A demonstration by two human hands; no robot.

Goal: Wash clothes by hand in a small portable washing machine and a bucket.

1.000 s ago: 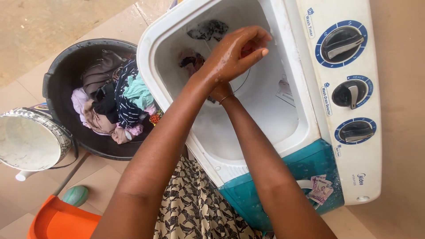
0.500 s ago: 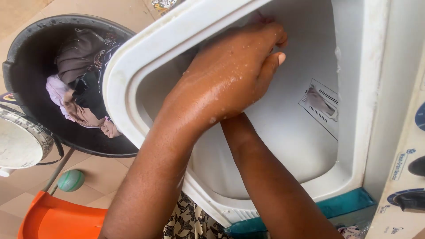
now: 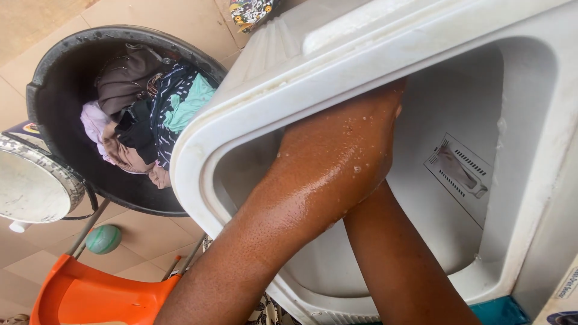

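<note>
Left hand (image 3: 337,156) wet, reaching into washer tub (image 3: 518,198), fingers hidden under rim; right forearm below it, hand unseen; grips: cannot tell

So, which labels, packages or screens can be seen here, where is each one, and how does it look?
Label strip: bottom right corner, on the washing machine's pale panel, narrow, with blue lettering.
Printed package: top edge, behind the machine, cut off, dark with yellow and light patterns.
Printed corner: far left, beside the black tub, dark with orange and white; what it belongs to is unclear.
No screens are in view.
</note>
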